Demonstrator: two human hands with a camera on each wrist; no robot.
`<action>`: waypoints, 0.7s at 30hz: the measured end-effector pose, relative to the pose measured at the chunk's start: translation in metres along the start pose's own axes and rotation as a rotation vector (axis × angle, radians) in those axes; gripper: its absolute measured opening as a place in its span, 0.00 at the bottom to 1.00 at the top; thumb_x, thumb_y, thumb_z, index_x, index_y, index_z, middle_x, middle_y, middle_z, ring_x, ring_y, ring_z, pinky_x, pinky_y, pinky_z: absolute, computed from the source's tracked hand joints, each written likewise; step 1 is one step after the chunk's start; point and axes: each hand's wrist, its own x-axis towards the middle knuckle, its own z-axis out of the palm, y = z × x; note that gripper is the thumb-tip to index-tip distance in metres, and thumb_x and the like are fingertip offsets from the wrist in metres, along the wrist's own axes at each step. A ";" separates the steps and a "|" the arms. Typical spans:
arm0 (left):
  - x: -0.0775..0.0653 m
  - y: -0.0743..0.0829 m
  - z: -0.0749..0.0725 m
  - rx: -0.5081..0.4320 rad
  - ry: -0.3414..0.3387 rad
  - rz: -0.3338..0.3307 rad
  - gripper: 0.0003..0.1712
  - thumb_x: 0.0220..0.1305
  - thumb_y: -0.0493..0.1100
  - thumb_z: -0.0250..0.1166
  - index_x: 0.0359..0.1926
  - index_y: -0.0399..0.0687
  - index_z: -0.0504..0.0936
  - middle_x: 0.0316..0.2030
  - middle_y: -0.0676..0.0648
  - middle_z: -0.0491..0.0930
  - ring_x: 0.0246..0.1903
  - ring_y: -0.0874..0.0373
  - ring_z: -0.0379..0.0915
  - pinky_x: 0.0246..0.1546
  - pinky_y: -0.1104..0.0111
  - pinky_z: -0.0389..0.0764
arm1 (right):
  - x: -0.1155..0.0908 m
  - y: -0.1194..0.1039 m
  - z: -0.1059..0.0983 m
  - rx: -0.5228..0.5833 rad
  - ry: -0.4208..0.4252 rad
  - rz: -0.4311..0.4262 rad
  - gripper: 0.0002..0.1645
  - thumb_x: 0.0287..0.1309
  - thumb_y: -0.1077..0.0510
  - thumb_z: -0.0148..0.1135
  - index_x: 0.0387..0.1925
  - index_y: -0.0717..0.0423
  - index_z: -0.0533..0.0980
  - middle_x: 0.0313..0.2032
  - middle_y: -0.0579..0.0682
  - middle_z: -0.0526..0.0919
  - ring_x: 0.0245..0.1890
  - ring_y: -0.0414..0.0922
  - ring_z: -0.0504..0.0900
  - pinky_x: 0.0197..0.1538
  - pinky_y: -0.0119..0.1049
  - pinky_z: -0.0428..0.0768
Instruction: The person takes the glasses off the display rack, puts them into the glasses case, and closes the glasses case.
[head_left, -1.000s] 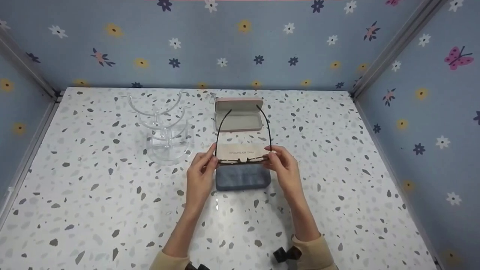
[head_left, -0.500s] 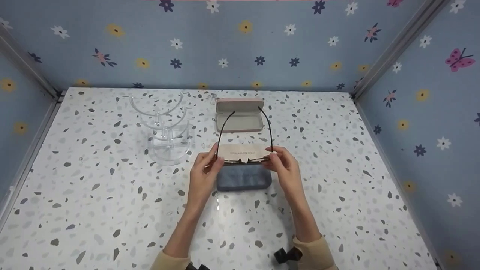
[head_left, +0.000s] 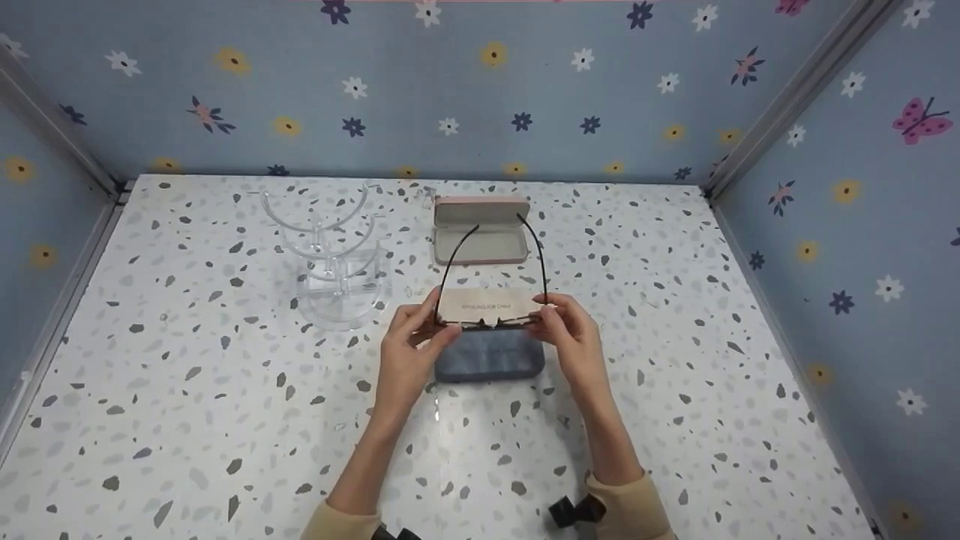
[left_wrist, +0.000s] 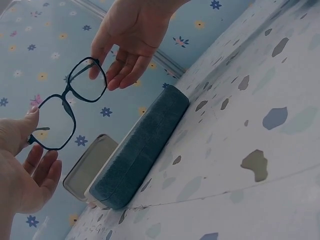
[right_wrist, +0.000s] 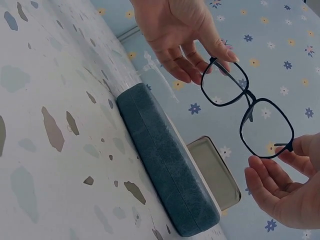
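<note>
Both hands hold a pair of dark-rimmed eyeglasses (right_wrist: 251,94) by the two ends of the front frame. My left hand (head_left: 407,346) pinches one end, its thumb at the rim. My right hand (head_left: 576,336) grips the other end between thumb and fingers. Both temples are unfolded and point away from me in the head view. Close below the frame lies a blue glasses case (head_left: 489,355). A cream panel (head_left: 487,298) with upside-down lettering adjoins its far side; whether it belongs to the case, I cannot tell.
Farther back stands an open pinkish glasses case (head_left: 481,246) with a pale lining. To its left is a clear tiered acrylic stand (head_left: 341,289). The speckled table (head_left: 225,420) ends at flower-patterned panels (head_left: 420,97) at the back and sides.
My left thumb has slid rightward along the frame. The left temple now leans further inward, its tip nearer the right one. My right hand has hardly moved.
</note>
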 end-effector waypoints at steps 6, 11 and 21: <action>-0.002 0.000 0.000 0.022 -0.010 0.017 0.34 0.62 0.43 0.74 0.69 0.55 0.77 0.50 0.44 0.75 0.48 0.56 0.79 0.58 0.70 0.82 | -0.001 -0.001 -0.001 -0.013 -0.006 0.003 0.17 0.77 0.57 0.55 0.57 0.65 0.78 0.43 0.65 0.85 0.42 0.47 0.90 0.52 0.49 0.88; -0.002 0.000 0.001 0.021 -0.006 0.001 0.34 0.61 0.43 0.75 0.68 0.56 0.78 0.52 0.44 0.74 0.47 0.59 0.79 0.57 0.71 0.82 | -0.001 -0.001 -0.001 -0.018 -0.004 0.004 0.18 0.77 0.56 0.55 0.58 0.65 0.77 0.43 0.65 0.86 0.42 0.47 0.90 0.51 0.47 0.89; -0.001 -0.001 0.000 -0.013 -0.013 -0.028 0.33 0.59 0.41 0.75 0.66 0.54 0.80 0.55 0.46 0.73 0.46 0.60 0.77 0.57 0.71 0.82 | 0.000 -0.001 -0.001 -0.017 -0.001 -0.006 0.20 0.77 0.57 0.55 0.64 0.59 0.77 0.43 0.64 0.84 0.42 0.46 0.89 0.50 0.42 0.89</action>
